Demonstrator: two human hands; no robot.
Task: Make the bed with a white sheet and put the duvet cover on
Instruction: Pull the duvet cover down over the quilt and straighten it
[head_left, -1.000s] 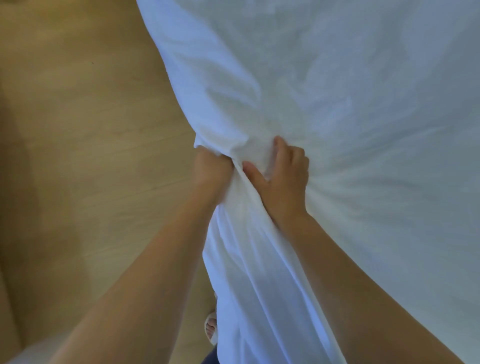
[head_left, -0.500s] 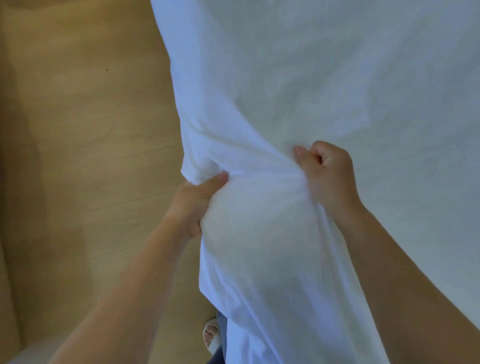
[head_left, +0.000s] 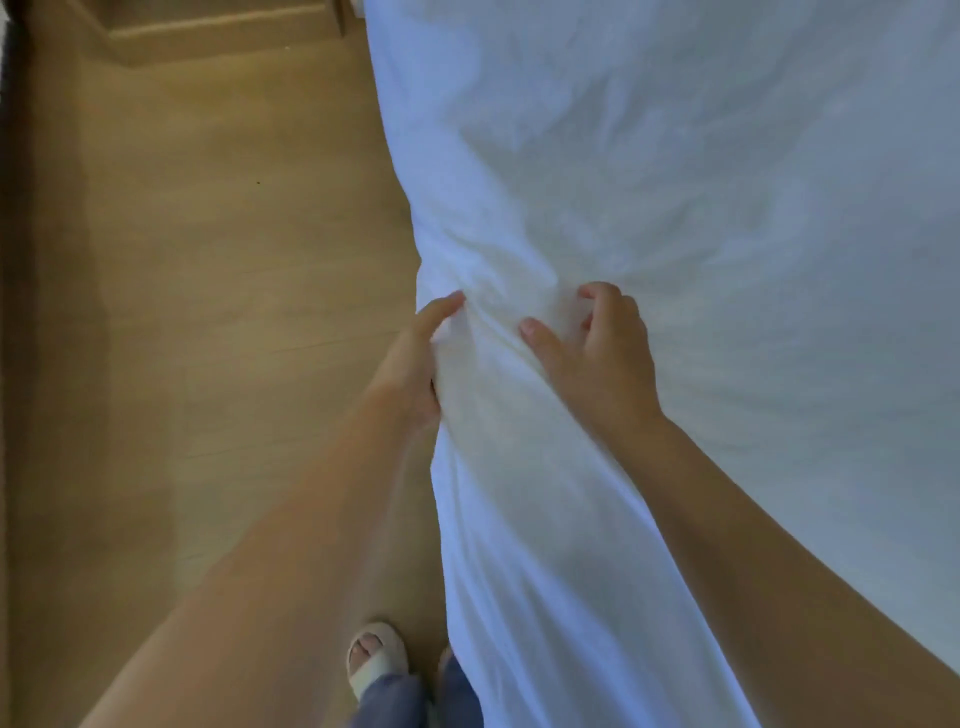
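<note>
**White cloth held at the bed's edge, both hands engaged.** The large, thin, softly creased white cloth (head_left: 675, 208) filled the right of the view and draped down toward my legs. The bed beneath it was hidden, and I could not tell whether this was the sheet or the duvet cover. Its matt weave gathered into radiating folds where I held it, so I was probably drawing it taut along that edge. The tan, wood-grained plank floor (head_left: 208, 312) lay to the left, smooth and faintly glossy. My left hand (head_left: 410, 364) gripped the hanging edge of the cloth, with the thumb laid straight along the top and the fingers tucked behind the fabric, out of sight. My right hand (head_left: 608, 353), near it on the bed side, had its fingers curled into a soft bunch of cloth and its thumb splayed. This looser hold was likely for feeding slack across. A pale, open-toed slipper (head_left: 376, 657) showed below on my foot, just beside the drape.
</note>
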